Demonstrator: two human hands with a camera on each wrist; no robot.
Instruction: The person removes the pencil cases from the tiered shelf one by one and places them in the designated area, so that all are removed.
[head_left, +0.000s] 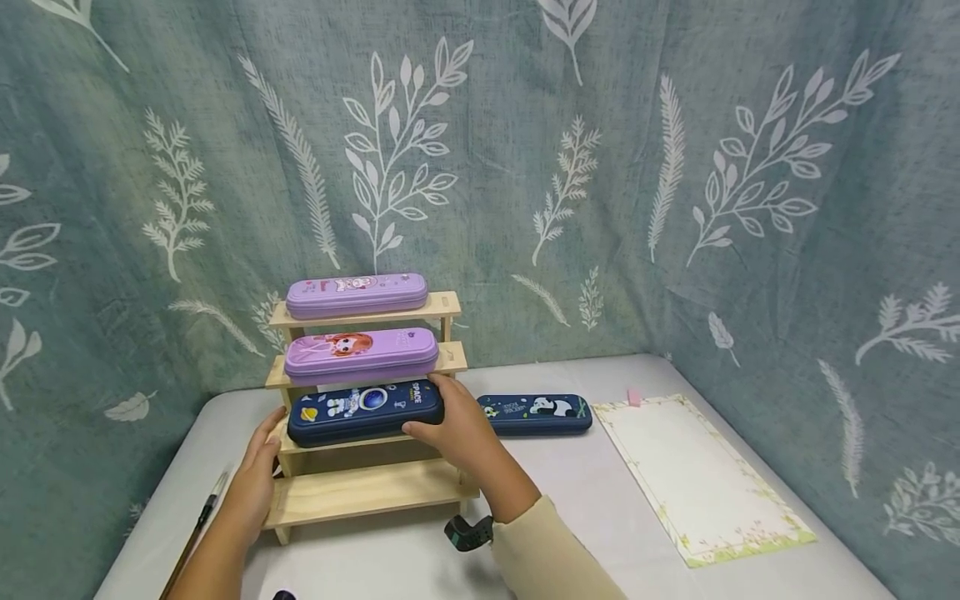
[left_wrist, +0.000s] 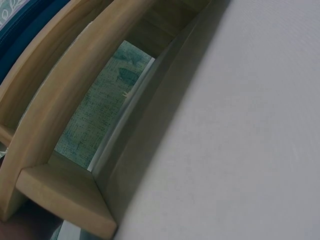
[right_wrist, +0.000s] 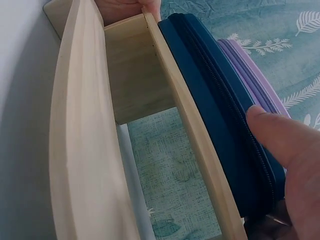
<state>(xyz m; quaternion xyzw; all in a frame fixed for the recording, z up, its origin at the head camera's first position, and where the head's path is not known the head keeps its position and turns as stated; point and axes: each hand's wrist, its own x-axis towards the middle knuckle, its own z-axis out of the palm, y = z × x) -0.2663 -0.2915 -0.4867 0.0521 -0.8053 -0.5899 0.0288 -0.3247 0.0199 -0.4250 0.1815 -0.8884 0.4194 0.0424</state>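
Observation:
A stepped wooden rack [head_left: 375, 493] stands on the table. My right hand [head_left: 459, 421] grips the right end of a navy pencil case [head_left: 367, 412] with a space print, thumb in front. This case lies along the rack's third tier from the top. In the right wrist view my thumb [right_wrist: 280, 132] presses beside its zipper. My left hand [head_left: 251, 483] holds the rack's left side; in the left wrist view it is mostly hidden behind the wood. On the tiers above lie a purple pencil case [head_left: 363, 353] with a girl print and a lilac pencil case [head_left: 356, 296].
Right of the rack, a navy panda pencil case [head_left: 538, 415] lies on the white table. Farther right is a sheet of floral-bordered paper [head_left: 697, 475] with a pink tab [head_left: 634, 397]. A brush [head_left: 202, 517] lies at the left. Leaf-patterned curtain [head_left: 480, 167] encloses the table.

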